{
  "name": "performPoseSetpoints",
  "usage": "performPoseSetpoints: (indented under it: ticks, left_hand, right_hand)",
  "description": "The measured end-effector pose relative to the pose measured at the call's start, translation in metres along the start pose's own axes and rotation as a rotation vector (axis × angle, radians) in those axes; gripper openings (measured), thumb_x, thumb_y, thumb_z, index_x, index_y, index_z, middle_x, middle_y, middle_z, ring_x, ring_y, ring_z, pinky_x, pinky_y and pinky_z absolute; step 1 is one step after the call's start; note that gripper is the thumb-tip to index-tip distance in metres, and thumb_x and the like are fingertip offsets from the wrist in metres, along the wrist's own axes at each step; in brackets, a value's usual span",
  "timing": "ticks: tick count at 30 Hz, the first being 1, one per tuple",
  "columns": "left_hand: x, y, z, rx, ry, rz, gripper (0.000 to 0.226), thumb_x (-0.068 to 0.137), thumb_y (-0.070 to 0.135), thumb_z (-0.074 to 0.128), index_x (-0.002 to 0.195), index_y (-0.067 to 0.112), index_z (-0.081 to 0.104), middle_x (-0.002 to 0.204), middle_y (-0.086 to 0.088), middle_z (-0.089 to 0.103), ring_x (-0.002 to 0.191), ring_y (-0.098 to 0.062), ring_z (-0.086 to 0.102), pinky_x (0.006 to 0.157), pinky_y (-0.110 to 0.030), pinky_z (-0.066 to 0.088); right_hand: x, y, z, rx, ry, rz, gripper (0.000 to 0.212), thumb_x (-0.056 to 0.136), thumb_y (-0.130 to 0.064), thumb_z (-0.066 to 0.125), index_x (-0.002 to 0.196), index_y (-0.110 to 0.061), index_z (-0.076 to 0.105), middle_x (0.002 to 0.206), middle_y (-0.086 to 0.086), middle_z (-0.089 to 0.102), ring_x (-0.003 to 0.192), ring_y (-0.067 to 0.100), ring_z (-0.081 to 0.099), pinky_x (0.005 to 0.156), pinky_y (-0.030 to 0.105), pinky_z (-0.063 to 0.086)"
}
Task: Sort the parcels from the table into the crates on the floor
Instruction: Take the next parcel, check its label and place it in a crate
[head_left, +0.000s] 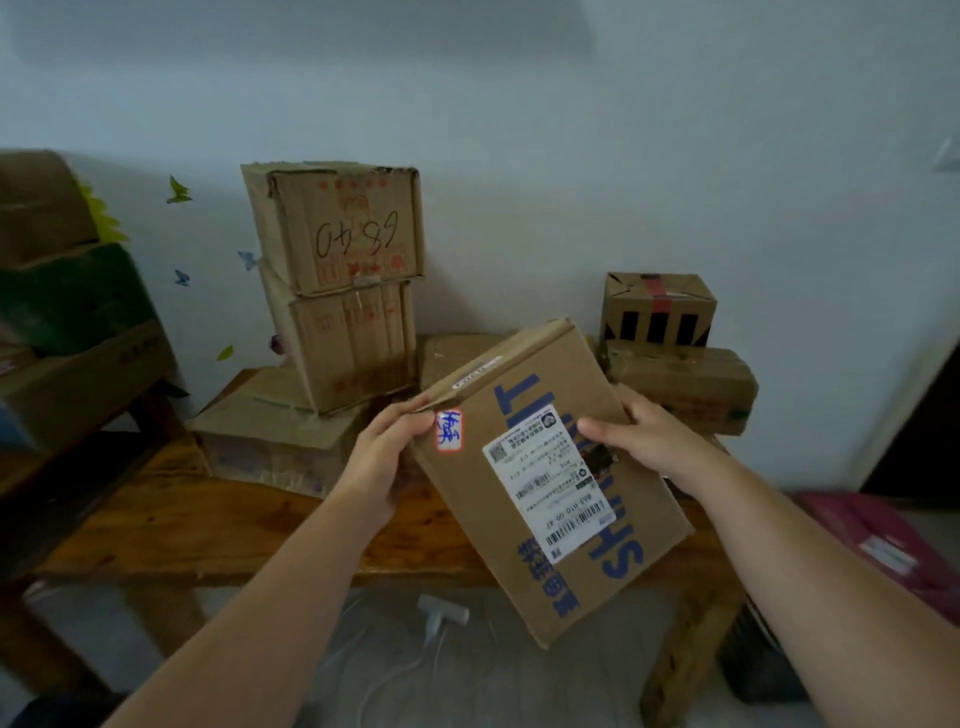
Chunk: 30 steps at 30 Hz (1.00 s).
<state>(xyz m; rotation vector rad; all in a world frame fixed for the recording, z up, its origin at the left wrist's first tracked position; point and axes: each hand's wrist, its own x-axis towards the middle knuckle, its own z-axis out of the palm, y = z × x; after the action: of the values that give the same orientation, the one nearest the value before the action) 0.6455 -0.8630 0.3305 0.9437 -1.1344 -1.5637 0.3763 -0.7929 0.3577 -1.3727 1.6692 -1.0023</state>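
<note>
A flat cardboard parcel (566, 561) with blue lettering, a white shipping label and a small red-edged sticker is held tilted above the front of the wooden table (171, 525). My left hand (387, 457) grips its upper left corner, thumb on top. My right hand (644, 441) grips its right edge, thumb across the label. More parcels stay on the table: two stacked boxes (343, 291) marked 6840 on a low box (275, 447), a flat box behind the held parcel (457, 353), and a striped box (657, 309) on a taped box (685, 389).
Stacked cartons and a green box (67, 301) fill a shelf at the left. A pink crate (883, 540) stands on the floor at the right. A white plug and cable (441, 613) lie on the floor under the table. The wall is close behind.
</note>
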Motion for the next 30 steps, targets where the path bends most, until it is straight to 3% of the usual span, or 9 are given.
performPoseSetpoints:
  ticks: [2,4,6,9,13,19,23,27,30]
  left_hand:
    - [-0.006,-0.012,-0.003,-0.058,0.028,-0.025,0.014,0.088,0.018,0.059,0.101,0.017,0.064,0.069,-0.002,0.072,0.061,-0.015,0.069,0.047,-0.027,0.052]
    - [-0.010,-0.018,-0.002,-0.100,0.063,-0.032,0.012,0.089,0.018,0.058,0.099,0.015,0.063,0.069,-0.002,0.071,0.059,-0.015,0.068,0.047,-0.028,0.052]
    - [-0.012,-0.019,0.000,-0.136,0.093,-0.045,0.013,0.089,0.021,0.059,0.100,0.014,0.061,0.071,-0.004,0.072,0.062,-0.016,0.069,0.049,-0.030,0.054]
    - [-0.013,-0.020,0.007,-0.209,0.143,-0.078,0.017,0.088,0.024,0.060,0.101,0.013,0.061,0.082,-0.007,0.072,0.073,-0.020,0.070,0.055,-0.034,0.056]
    - [-0.018,-0.025,0.031,-0.294,0.116,-0.126,0.017,0.087,0.024,0.062,0.101,0.014,0.058,0.084,-0.007,0.073,0.079,-0.023,0.072,0.062,-0.041,0.058]
    - [-0.025,-0.045,0.079,0.184,-0.034,-0.159,0.029,0.082,0.050,0.062,0.099,0.026,0.063,0.124,-0.005,0.060,0.118,-0.023,0.052,0.104,-0.044,0.033]
    - [-0.038,-0.060,0.137,0.331,-0.120,-0.164,0.042,0.082,0.060,0.057,0.097,0.021,0.065,0.101,-0.004,0.070,0.097,-0.022,0.063,0.094,-0.042,0.046]
    - [-0.053,-0.088,0.190,0.369,-0.188,-0.167,0.036,0.075,0.056,0.066,0.099,0.030,0.060,0.092,0.005,0.070,0.081,-0.013,0.068,0.067,-0.028,0.052]
    - [-0.064,-0.114,0.243,0.362,-0.235,-0.185,0.027,0.074,0.050,0.071,0.092,0.033,0.063,0.089,0.010,0.072,0.084,-0.012,0.068,0.069,-0.030,0.051]
  right_hand:
    - [-0.006,0.007,0.007,-0.070,0.112,0.049,0.071,0.057,-0.073,0.065,0.122,-0.061,0.041,0.141,-0.006,0.047,0.108,0.013,0.056,0.079,0.031,0.044]
    - [-0.009,0.018,0.009,-0.121,0.301,0.116,0.104,0.052,-0.079,0.061,0.143,-0.039,0.032,0.147,0.000,0.041,0.122,0.025,0.050,0.083,0.036,0.041]
    - [-0.014,0.029,0.007,-0.127,0.479,0.170,0.109,0.055,-0.077,0.064,0.147,-0.029,0.029,0.150,0.005,0.037,0.130,0.031,0.042,0.093,0.045,0.041]
    - [-0.025,0.052,0.002,0.056,0.646,0.243,0.105,0.063,-0.064,0.074,0.147,-0.024,0.026,0.149,0.009,0.038,0.131,0.032,0.042,0.101,0.049,0.041]
    - [-0.040,0.075,-0.003,0.532,0.559,0.195,0.077,0.072,-0.035,0.080,0.137,-0.019,0.042,0.126,0.008,0.060,0.112,0.028,0.059,0.096,0.053,0.047]
    - [-0.065,0.102,-0.047,0.589,0.653,0.111,0.050,0.077,-0.020,0.077,0.121,-0.015,0.055,0.109,0.006,0.069,0.095,0.024,0.067,0.080,0.045,0.056]
    - [-0.095,0.131,-0.098,0.522,0.681,0.072,0.040,0.075,-0.020,0.078,0.110,-0.020,0.058,0.098,0.000,0.072,0.085,0.019,0.070,0.069,0.034,0.054]
    - [-0.127,0.161,-0.147,0.429,0.666,0.060,0.036,0.075,-0.021,0.079,0.105,-0.028,0.061,0.093,-0.006,0.073,0.084,0.016,0.070,0.073,0.037,0.056]
    - [-0.156,0.189,-0.199,0.375,0.661,0.072,0.028,0.076,-0.021,0.077,0.097,-0.032,0.062,0.096,-0.005,0.073,0.088,0.019,0.070,0.079,0.043,0.056]
